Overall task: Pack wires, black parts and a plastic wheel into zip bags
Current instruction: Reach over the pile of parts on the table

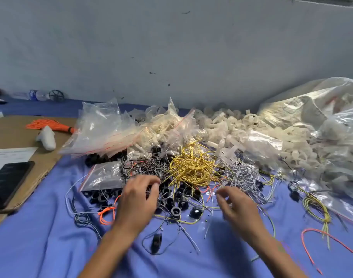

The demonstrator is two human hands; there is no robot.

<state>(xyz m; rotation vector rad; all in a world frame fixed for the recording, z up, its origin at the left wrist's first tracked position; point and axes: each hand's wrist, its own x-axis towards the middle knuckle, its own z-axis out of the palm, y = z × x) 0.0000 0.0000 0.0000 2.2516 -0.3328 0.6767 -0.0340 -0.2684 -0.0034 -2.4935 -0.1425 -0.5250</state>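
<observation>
- Small zip bag lies flat on the blue cloth, just left of my left hand. It's thin film, limp and slick, so I'd pinch it at the red zip edge, one side per hand.
- Left hand: fingers curled down over the dark wires and rings. Can't tell if it's got anything.
- Black parts: small rings scattered btwn the hands and under the left fingers. They look light and rigid and will prob roll, so take them by the rim, a few at a time.
- Yellow wires: a tangled heap just beyond the hands. Springy and light. Pull one loop and the rest will likely come too, so grab mid-bundle.
- Right hand: apart from the left, with thumb and fingertips drawn close. It's blurred, so I can't tell whether it's pinching a strand.
- Grey wires: thin and floppy, just past the right hand. They snag easily.
- White plastic pieces: piled at the back right, maybe the wheels. They look stiff and light.
</observation>
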